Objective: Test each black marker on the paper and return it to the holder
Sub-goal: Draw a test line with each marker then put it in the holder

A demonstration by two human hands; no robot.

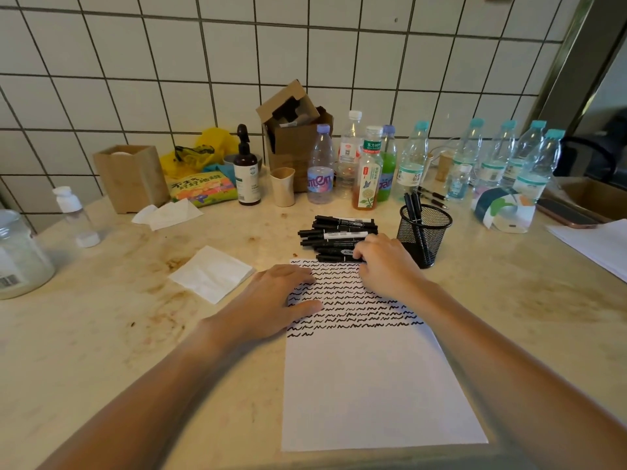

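A white sheet of paper point(373, 385) lies on the counter, its upper part covered with rows of black squiggles. Just beyond its far edge is a pile of several black markers point(339, 232). Right of the pile stands a black mesh holder point(431, 232) with two markers point(412, 206) upright in it. My left hand point(271, 296) rests flat on the paper's upper left corner. My right hand point(386, 262) reaches over the paper's far edge, and its curled fingertips pinch the nearest marker point(334, 258) of the pile, which still lies on the counter.
A row of plastic bottles point(410, 157) and a cardboard box point(295, 140) line the tiled wall. A beige cup point(282, 186) and a pump bottle point(247, 171) stand behind the pile. A folded tissue point(210, 273) lies left of the paper and a glass jar point(20, 256) at far left. A phone point(566, 215) and loose sheets point(597, 245) lie at right.
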